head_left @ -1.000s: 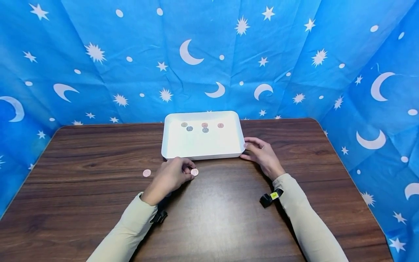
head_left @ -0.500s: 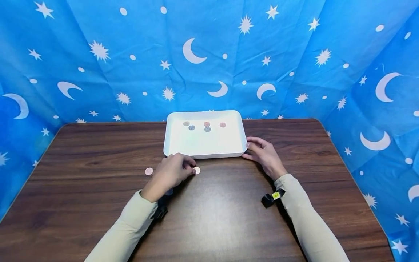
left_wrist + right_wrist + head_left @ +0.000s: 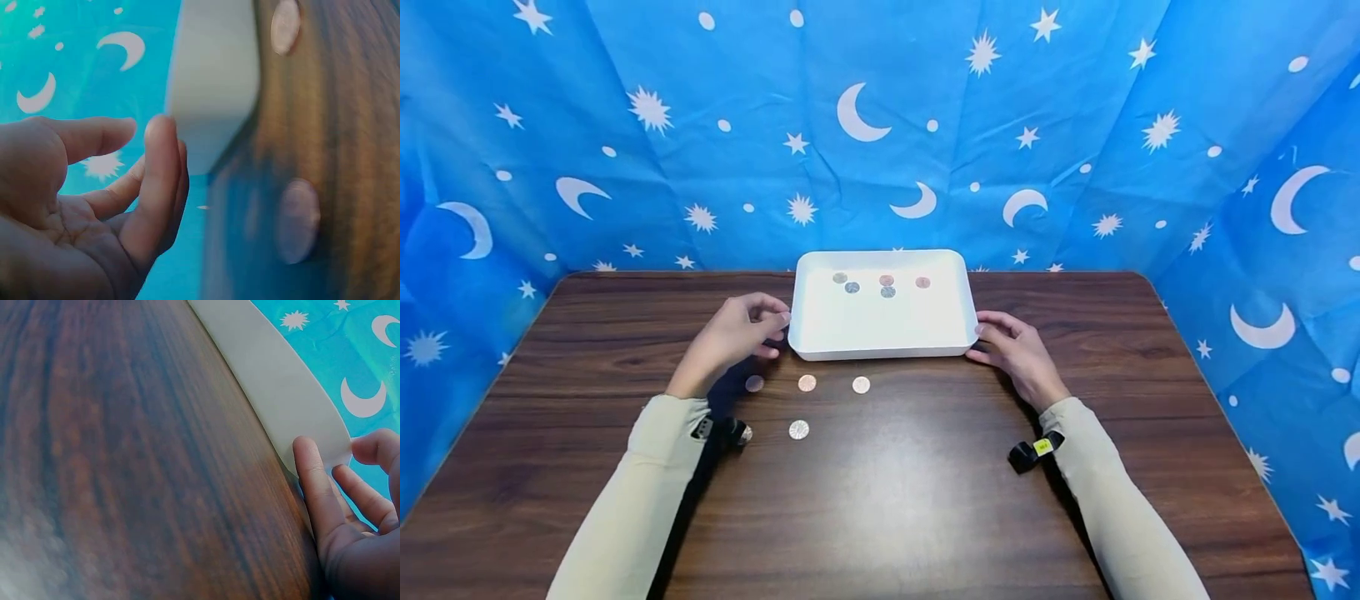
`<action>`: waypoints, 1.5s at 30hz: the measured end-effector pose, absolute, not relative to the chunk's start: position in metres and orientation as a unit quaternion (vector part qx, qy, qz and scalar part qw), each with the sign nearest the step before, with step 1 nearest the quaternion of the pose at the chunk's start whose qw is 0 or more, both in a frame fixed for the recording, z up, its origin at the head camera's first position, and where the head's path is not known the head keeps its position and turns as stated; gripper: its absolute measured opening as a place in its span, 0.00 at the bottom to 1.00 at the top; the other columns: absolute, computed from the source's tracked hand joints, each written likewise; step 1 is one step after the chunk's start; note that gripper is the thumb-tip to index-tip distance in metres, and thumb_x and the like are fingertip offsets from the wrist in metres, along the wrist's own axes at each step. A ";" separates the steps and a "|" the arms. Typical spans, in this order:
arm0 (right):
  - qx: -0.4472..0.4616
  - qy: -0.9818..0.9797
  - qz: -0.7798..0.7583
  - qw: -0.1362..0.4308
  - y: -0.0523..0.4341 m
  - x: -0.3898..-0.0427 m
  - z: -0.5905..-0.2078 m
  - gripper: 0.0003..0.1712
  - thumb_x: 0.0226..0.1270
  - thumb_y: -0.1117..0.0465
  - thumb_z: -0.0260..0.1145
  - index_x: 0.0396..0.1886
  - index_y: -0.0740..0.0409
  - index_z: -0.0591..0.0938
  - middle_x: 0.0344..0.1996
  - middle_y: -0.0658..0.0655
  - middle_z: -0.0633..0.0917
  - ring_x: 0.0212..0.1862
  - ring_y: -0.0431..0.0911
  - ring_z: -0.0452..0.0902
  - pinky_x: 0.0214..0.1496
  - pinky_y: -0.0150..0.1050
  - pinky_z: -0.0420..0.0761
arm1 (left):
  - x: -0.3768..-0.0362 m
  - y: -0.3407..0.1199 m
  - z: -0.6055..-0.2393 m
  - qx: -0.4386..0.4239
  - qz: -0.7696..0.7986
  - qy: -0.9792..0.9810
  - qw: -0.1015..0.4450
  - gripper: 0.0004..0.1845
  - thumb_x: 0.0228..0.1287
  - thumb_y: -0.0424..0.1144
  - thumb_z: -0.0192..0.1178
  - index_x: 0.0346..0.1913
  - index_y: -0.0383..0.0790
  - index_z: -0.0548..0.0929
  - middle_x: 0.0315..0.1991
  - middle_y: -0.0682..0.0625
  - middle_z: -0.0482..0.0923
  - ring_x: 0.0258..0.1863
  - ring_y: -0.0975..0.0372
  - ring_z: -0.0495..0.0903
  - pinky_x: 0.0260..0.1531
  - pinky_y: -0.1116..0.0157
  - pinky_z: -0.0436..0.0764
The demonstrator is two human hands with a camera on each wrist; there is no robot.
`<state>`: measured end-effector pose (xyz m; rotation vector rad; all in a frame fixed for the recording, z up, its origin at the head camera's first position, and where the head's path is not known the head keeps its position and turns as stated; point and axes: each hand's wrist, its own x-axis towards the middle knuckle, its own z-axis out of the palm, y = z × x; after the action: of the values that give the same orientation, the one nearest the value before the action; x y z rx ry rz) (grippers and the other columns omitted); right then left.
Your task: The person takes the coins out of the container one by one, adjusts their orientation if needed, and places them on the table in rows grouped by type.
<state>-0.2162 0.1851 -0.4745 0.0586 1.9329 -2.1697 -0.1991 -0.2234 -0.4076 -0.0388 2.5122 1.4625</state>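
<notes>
A white tray (image 3: pixel 883 321) stands at the middle back of the brown table (image 3: pixel 887 500), with several coins (image 3: pixel 887 281) along its far side. Several more coins (image 3: pixel 807 382) lie loose on the wood just in front of it. My left hand (image 3: pixel 775 321) hovers by the tray's front left corner, fingers relaxed and holding nothing. In the left wrist view that hand (image 3: pixel 144 128) sits just short of the tray corner (image 3: pixel 212 81), with two blurred coins (image 3: pixel 299 219) beyond. My right hand (image 3: pixel 981 337) rests its fingertips (image 3: pixel 307 456) against the tray's front right corner (image 3: pixel 281 381).
A blue cloth with white moons and stars (image 3: pixel 880 125) walls in the table at the back and both sides. Small black cameras are strapped at my wrists (image 3: pixel 1033 450). Bare wood stretches from the coins to the near edge.
My left hand has left the coin in front of the tray and moved up and left to the tray's corner, uncovering more coins. The right hand stays at its corner.
</notes>
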 end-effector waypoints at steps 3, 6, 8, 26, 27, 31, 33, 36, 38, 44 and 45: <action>0.018 0.665 -0.738 0.116 0.187 -0.218 -0.473 0.25 0.81 0.64 0.62 0.73 0.67 0.73 0.71 0.67 0.70 0.65 0.56 0.76 0.55 0.43 0.86 | -0.207 -0.226 -0.414 -0.022 0.537 0.831 0.142 0.24 0.82 0.39 0.55 0.72 0.29 0.70 0.62 0.31 0.73 0.53 0.48 0.83 0.44 0.61 0.88; 0.017 0.666 -0.736 0.119 0.189 -0.216 -0.473 0.25 0.81 0.64 0.62 0.73 0.68 0.72 0.71 0.67 0.70 0.65 0.56 0.76 0.55 0.43 0.86 | -0.208 -0.226 -0.421 -0.024 0.565 0.810 0.155 0.27 0.82 0.36 0.55 0.77 0.30 0.65 0.64 0.30 0.71 0.54 0.48 0.84 0.47 0.60 0.88; 0.015 0.664 -0.738 0.120 0.188 -0.214 -0.476 0.25 0.81 0.64 0.62 0.73 0.68 0.72 0.71 0.67 0.70 0.65 0.56 0.76 0.55 0.44 0.86 | -0.205 -0.227 -0.426 -0.024 0.582 0.798 0.157 0.28 0.82 0.34 0.54 0.79 0.31 0.63 0.65 0.29 0.70 0.55 0.47 0.83 0.48 0.60 0.87; -0.079 0.862 -0.497 -0.052 0.157 -0.232 -0.444 0.18 0.76 0.63 0.68 0.62 0.63 0.84 0.44 0.61 0.85 0.42 0.50 0.78 0.46 0.39 0.77 | -0.201 -0.244 -0.439 -0.038 0.648 0.744 0.161 0.32 0.81 0.31 0.55 0.82 0.34 0.60 0.63 0.32 0.71 0.47 0.61 0.86 0.50 0.60 0.87; -0.091 0.870 -0.482 -0.055 0.152 -0.238 -0.439 0.18 0.75 0.63 0.68 0.61 0.63 0.84 0.43 0.61 0.86 0.42 0.51 0.78 0.47 0.41 0.77 | -0.201 -0.244 -0.439 -0.039 0.649 0.743 0.158 0.31 0.81 0.31 0.55 0.81 0.33 0.60 0.63 0.32 0.72 0.46 0.61 0.86 0.50 0.60 0.87; -0.111 0.874 -0.473 0.014 0.131 -0.266 -0.424 0.20 0.77 0.64 0.66 0.64 0.64 0.82 0.45 0.63 0.86 0.45 0.55 0.83 0.49 0.47 0.84 | -0.202 -0.241 -0.439 -0.038 0.646 0.746 0.155 0.31 0.81 0.32 0.55 0.81 0.32 0.60 0.64 0.31 0.72 0.46 0.60 0.86 0.49 0.61 0.87; -0.105 0.879 -0.462 0.056 0.121 -0.279 -0.422 0.20 0.78 0.63 0.66 0.65 0.63 0.81 0.47 0.63 0.86 0.46 0.55 0.85 0.47 0.47 0.85 | -0.202 -0.240 -0.439 -0.040 0.643 0.749 0.155 0.31 0.81 0.32 0.55 0.81 0.32 0.60 0.65 0.30 0.71 0.46 0.60 0.86 0.49 0.61 0.87; -0.100 0.891 -0.432 0.102 0.108 -0.297 -0.425 0.20 0.80 0.61 0.65 0.66 0.63 0.80 0.48 0.63 0.86 0.44 0.54 0.85 0.46 0.43 0.82 | -0.203 -0.238 -0.439 -0.047 0.638 0.752 0.155 0.31 0.81 0.32 0.55 0.81 0.32 0.61 0.65 0.29 0.71 0.45 0.60 0.87 0.48 0.61 0.87; -0.102 0.906 -0.398 0.103 0.102 -0.306 -0.429 0.19 0.81 0.61 0.64 0.65 0.65 0.80 0.48 0.64 0.87 0.43 0.53 0.85 0.47 0.42 0.81 | -0.203 -0.236 -0.438 -0.046 0.637 0.754 0.155 0.31 0.81 0.32 0.55 0.81 0.32 0.61 0.66 0.28 0.70 0.45 0.60 0.87 0.47 0.61 0.87; -0.102 0.938 -0.329 0.042 0.097 -0.318 -0.434 0.13 0.80 0.64 0.64 0.54 0.70 0.84 0.50 0.66 0.88 0.50 0.56 0.82 0.59 0.49 0.80 | -0.209 -0.228 -0.433 -0.040 0.641 0.752 0.150 0.30 0.81 0.32 0.55 0.80 0.31 0.62 0.64 0.29 0.70 0.43 0.60 0.87 0.46 0.63 0.87; -0.100 0.940 -0.324 0.036 0.097 -0.319 -0.435 0.12 0.80 0.64 0.64 0.52 0.70 0.85 0.50 0.66 0.88 0.51 0.56 0.82 0.59 0.49 0.80 | -0.209 -0.226 -0.433 -0.041 0.641 0.752 0.150 0.30 0.81 0.32 0.55 0.79 0.31 0.62 0.64 0.29 0.71 0.43 0.59 0.87 0.46 0.63 0.87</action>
<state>-0.3188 0.0971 -0.4348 -0.3067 2.8884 -0.9939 -0.2093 -0.2262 -0.4328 -0.1166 2.1597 1.8428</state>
